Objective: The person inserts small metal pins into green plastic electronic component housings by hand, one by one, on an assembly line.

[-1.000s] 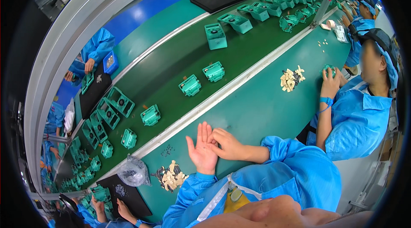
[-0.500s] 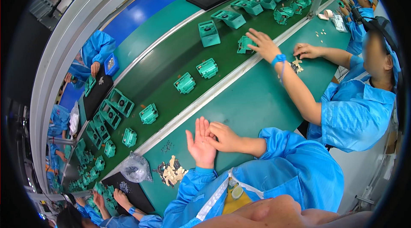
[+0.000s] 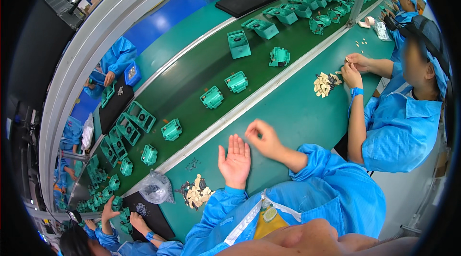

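My left hand (image 3: 235, 164) lies palm up and open above the green tabletop, its fingers stretched out; specks on the palm are too small to name. Beside its fingertips, apart from them, hovers my right hand (image 3: 265, 138). The thumb and forefinger there curl into a pinch, and whatever they may hold is too small and blurred to make out. To the left of my left forearm sits a pile of cream and black small flat pieces (image 3: 198, 192). Tiny dark parts (image 3: 192, 164) lie scattered just beyond that pile.
A clear plastic bag (image 3: 156, 187) stands left of the pile. Past the metal rail, a dark green conveyor belt (image 3: 192, 76) carries several green housings (image 3: 212, 97). On my right, a co-worker (image 3: 401, 126) handles something small by another pile of cream pieces (image 3: 327, 84).
My right hand has left my left palm and moved up and to the right. The co-worker on the right has drawn a hand back from the belt, bringing both hands together. The view has shifted slightly.
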Demonstrator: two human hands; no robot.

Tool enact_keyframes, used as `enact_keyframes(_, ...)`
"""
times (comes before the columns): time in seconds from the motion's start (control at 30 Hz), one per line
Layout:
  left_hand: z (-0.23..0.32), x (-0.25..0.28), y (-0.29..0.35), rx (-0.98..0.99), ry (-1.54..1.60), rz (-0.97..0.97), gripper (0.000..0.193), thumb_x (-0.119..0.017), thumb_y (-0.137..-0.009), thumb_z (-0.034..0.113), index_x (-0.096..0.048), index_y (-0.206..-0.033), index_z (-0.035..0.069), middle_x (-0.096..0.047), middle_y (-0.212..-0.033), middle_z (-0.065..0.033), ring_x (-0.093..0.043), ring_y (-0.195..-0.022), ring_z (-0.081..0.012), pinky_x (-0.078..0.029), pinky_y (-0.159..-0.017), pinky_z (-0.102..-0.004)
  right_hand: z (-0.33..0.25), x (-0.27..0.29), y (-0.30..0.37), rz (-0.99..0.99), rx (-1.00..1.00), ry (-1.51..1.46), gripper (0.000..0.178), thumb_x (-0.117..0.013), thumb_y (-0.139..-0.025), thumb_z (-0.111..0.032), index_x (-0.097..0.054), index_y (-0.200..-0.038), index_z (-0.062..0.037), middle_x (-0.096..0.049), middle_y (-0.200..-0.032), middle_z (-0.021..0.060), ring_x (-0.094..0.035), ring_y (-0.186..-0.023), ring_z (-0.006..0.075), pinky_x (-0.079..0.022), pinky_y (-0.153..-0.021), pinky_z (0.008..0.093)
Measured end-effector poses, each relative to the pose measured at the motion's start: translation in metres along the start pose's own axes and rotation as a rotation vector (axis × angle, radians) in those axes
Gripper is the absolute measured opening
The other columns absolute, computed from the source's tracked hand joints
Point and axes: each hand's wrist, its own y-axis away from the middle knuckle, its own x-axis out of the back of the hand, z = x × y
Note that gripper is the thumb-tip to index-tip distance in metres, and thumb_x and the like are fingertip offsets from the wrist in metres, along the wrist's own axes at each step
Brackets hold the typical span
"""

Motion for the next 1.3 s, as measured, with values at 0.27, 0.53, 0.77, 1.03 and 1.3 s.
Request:
enact_keyframes(0.27, -0.006, 0.004, -0.003, 0.054, 0.028, -0.045, 0.043, -0.051, -0.099, 0.035, -0.057, -0.127, 0.002, -0.063, -0.127, -0.0136, -0.059, -0.120, -0.0247, -0.037, -0.111, -0.0431, 0.053, 0.135, -0.115, 0.562, -0.095, 0.068, 0.010, -0.062, -0.091, -0.012, -0.062, -0.093, -0.0025, -0.060, -0.090, 0.0036, -0.053, -0.085, 0.0117, -0.044, -0.077, 0.0261)
enact_keyframes(0.53, -0.009, 0.004, -0.007, 0.026, 0.026, -0.026, 0.043, -0.050, -0.099, 0.034, -0.057, -0.127, 0.002, -0.064, -0.125, -0.0148, -0.059, -0.118, -0.0263, -0.038, -0.110, -0.0432, 0.110, 0.180, -0.181, 0.567, -0.236, -0.219, 0.022, -0.063, -0.092, -0.018, -0.060, -0.106, -0.0005, -0.060, -0.098, 0.0037, -0.054, -0.090, 0.0140, -0.044, -0.081, 0.0286)
enact_keyframes(0.77, -0.012, 0.006, -0.006, 0.031, 0.003, 0.011, 0.042, -0.051, -0.099, 0.034, -0.058, -0.126, 0.003, -0.066, -0.119, -0.0143, -0.062, -0.113, -0.0270, -0.042, -0.106, -0.0444, 0.081, 0.185, -0.192, 0.218, -0.261, 0.089, 0.011, -0.066, -0.090, -0.012, -0.065, -0.095, -0.0024, -0.061, -0.084, -0.0021, -0.053, -0.077, 0.0084, -0.043, -0.072, 0.0221)
enact_keyframes(1.03, -0.015, 0.006, -0.013, 0.063, 0.042, 0.009, 0.043, -0.048, -0.100, 0.034, -0.057, -0.126, 0.001, -0.065, -0.119, -0.0157, -0.061, -0.112, -0.0276, -0.044, -0.104, -0.0436, 0.078, 0.197, -0.214, -0.048, -0.252, 0.297, 0.014, -0.071, -0.084, -0.006, -0.068, -0.097, -0.0006, -0.065, -0.089, 0.0006, -0.057, -0.083, 0.0094, -0.045, -0.077, 0.0236)
enact_keyframes(1.3, -0.018, 0.005, -0.012, 0.055, 0.038, 0.037, 0.042, -0.046, -0.101, 0.034, -0.056, -0.127, 0.002, -0.065, -0.117, -0.0154, -0.061, -0.111, -0.0268, -0.044, -0.104, -0.0427, 0.067, 0.195, -0.221, -0.119, -0.292, 0.372, 0.013, -0.073, -0.079, -0.005, -0.071, -0.090, 0.0005, -0.063, -0.086, 0.0021, -0.056, -0.080, 0.0105, -0.046, -0.074, 0.0245)
